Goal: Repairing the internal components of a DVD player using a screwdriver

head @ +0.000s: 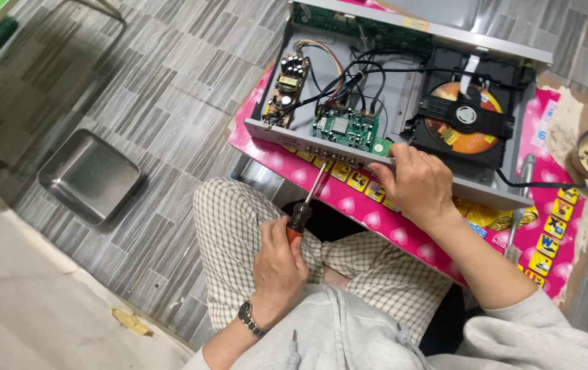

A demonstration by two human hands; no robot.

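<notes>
Head view shows 1 opened disc player (403, 103) lying on a pink mat (403, 226). The left hand (277, 264) is clenched around a screwdriver (305, 205), whose tip meets the player's near panel, probably at a screw. The right hand (414, 181) grasps the same panel edge, likely to keep the player steady. Left of the player, on the tile floor, sits 1 steel tray (88, 175).

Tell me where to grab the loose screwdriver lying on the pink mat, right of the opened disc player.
Probably by its shaft near the silvery upper end, coming from above on the right: the second screwdriver lies flat along the pink mat, its lower end runs under the right forearm, and the player chassis crowds its left side.
</notes>
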